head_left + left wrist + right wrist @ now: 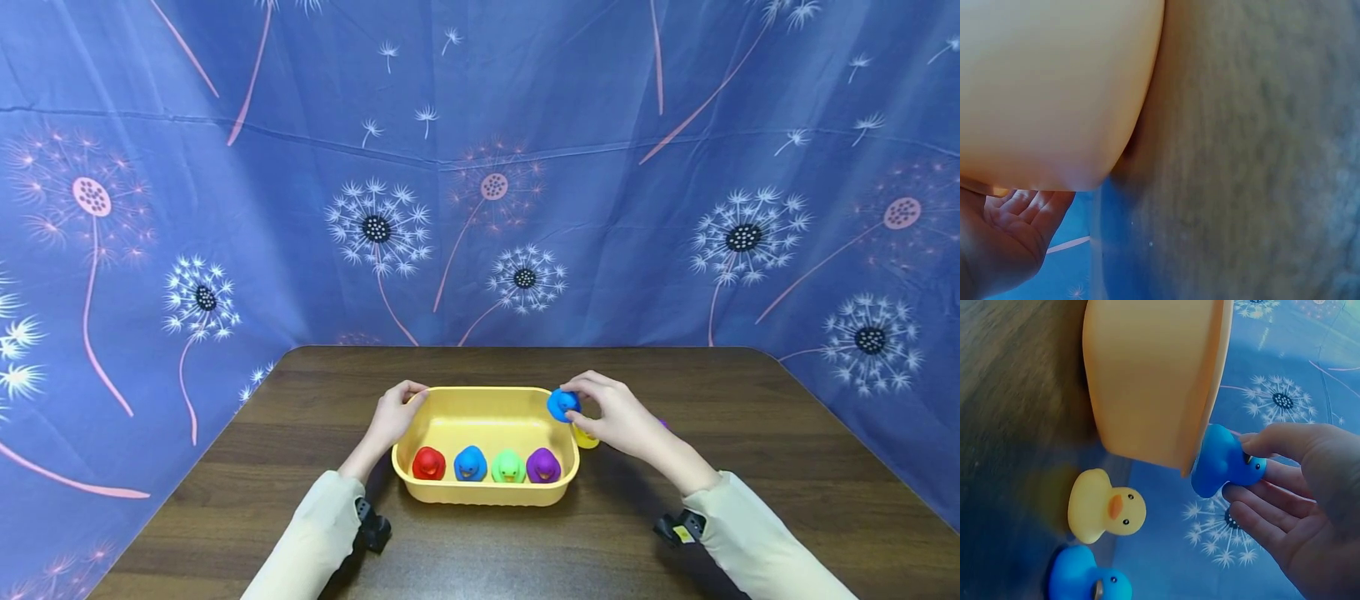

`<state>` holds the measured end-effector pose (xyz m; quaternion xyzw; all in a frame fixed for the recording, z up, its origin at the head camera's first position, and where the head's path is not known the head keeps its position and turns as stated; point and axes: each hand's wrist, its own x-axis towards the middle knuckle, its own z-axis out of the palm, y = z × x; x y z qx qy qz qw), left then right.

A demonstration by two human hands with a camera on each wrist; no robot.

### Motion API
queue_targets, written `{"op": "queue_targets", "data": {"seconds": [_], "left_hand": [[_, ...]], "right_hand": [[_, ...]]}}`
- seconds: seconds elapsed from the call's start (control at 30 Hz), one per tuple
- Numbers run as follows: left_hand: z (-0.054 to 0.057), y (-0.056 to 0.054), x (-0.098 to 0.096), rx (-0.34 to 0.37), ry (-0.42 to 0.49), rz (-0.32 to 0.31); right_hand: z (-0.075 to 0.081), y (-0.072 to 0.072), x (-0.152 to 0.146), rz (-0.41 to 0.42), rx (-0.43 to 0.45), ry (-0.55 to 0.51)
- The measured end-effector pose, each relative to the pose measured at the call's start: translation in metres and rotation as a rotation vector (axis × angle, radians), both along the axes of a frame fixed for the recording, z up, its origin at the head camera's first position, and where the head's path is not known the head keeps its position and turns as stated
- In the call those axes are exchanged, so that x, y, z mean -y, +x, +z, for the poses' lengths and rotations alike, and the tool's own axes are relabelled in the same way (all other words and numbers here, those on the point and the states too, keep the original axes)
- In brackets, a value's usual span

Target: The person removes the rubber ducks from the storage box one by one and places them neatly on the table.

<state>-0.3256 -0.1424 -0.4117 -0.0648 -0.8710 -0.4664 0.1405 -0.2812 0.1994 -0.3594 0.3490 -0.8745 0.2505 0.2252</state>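
Observation:
My right hand [617,415] pinches a blue rubber duck [562,404] between thumb and fingers, at the right end of the yellow plastic basin [486,495], level with its rim. In the right wrist view the held blue duck [1215,459] is beside the rim. My left hand [392,417] grips the basin's rim at the far left corner; part of the left hand [1019,234] is hidden by the basin in the left wrist view. Inside, along the near wall, stand a red duck [428,463], a blue duck [470,464], a green duck [508,467] and a purple duck [543,466].
Right of the basin, on the brown wooden table [480,554], stands a yellow duck [1100,506], with another blue duck [1082,578] close by. A purple bit [663,423] shows behind my right wrist. A blue dandelion-print cloth [480,100] hangs behind the table.

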Motion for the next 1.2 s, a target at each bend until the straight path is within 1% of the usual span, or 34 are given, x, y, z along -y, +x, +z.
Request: {"op": "queue_targets", "data": {"seconds": [0.2, 0.43, 0.77, 0.9, 1.07, 1.2], "left_hand": [[-0.001, -0.001, 0.0, -0.001, 0.001, -0.001], [-0.001, -0.001, 0.001, 0.01, -0.005, 0.006], [-0.001, -0.001, 0.001, 0.019, -0.012, 0.006], [-0.001, 0.0, 0.001, 0.023, -0.014, 0.007], [-0.001, 0.0, 0.002, 0.027, -0.012, 0.005], [0.0, 0.0, 0.002, 0.028, -0.011, 0.003]], "right_hand": [[-0.003, -0.001, -0.006, -0.011, -0.01, 0.004], [-0.001, 0.002, -0.01, -0.022, 0.001, 0.008], [-0.003, 0.002, -0.021, -0.012, -0.063, 0.006], [-0.004, 0.003, -0.025, -0.014, -0.071, -0.007], [-0.005, 0.004, -0.03, -0.033, -0.059, -0.012], [-0.004, 0.005, -0.034, -0.058, -0.03, -0.003]]}}
